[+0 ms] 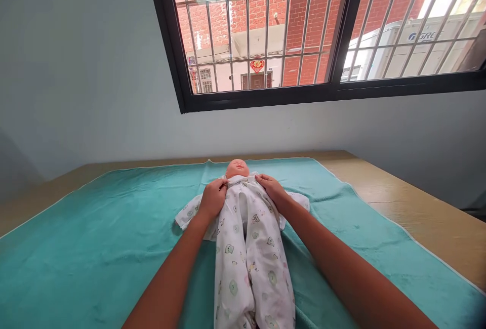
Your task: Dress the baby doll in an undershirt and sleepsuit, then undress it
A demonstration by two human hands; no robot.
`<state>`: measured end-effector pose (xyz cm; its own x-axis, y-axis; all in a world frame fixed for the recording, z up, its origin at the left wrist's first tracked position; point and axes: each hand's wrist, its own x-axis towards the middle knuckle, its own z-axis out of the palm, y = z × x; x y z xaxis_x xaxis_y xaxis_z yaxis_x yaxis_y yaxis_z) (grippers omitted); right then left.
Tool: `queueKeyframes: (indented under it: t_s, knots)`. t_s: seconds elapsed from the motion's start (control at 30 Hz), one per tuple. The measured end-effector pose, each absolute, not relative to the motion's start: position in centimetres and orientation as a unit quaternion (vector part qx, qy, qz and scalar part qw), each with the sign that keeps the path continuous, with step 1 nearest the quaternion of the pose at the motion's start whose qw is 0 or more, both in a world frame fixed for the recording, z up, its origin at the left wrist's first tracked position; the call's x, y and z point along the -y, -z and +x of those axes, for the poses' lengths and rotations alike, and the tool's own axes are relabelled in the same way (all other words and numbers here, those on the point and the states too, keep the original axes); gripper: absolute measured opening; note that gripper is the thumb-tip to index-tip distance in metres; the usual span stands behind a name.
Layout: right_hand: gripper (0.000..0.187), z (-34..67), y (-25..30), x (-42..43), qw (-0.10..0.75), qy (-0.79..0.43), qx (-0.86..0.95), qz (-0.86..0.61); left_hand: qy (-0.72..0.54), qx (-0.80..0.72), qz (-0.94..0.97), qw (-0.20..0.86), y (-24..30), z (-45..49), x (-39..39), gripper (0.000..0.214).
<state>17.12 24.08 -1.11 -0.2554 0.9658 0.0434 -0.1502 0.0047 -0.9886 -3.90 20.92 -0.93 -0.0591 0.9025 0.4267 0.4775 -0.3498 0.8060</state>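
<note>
A baby doll (237,168) lies on its back in the middle of a teal towel (94,238), head toward the wall. It wears a white romper (250,253) printed with small animals. My left hand (212,198) pinches the romper's collar at the doll's shoulder on the left side. My right hand (270,188) grips the collar on the other side, fingers closed on the fabric. Both forearms reach in from the bottom of the view along the doll's body.
The towel covers most of a wooden table (417,207), whose bare edge runs along the right and back. A grey wall stands behind it, with a barred black-framed window (266,96) above.
</note>
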Motion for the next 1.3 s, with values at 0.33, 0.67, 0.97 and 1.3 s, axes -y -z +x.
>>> queueKeyframes:
  t_s: [0.33,0.67,0.97,1.3]
  knots:
    - [0.032,16.7,3.4,-25.8,0.497,-0.348,0.631,-0.484,-0.578,-0.53,0.466,0.41,1.0,-4.5,-21.1,0.026]
    - [0.031,20.1,1.0,-25.3,0.297,-0.324,0.75,-0.496,-0.305,-0.574,0.652,0.391,-2.2,-6.8,-18.8,0.006]
    - [0.015,22.1,1.5,-25.1,0.197,-0.504,0.73,-0.417,-0.281,-0.562,0.635,0.45,-1.6,-6.5,-18.4,0.016]
    - [0.026,21.7,3.6,-24.2,0.252,-0.585,0.664,-0.393,-0.299,-0.569,0.591,0.488,-0.8,-6.9,-18.4,0.018]
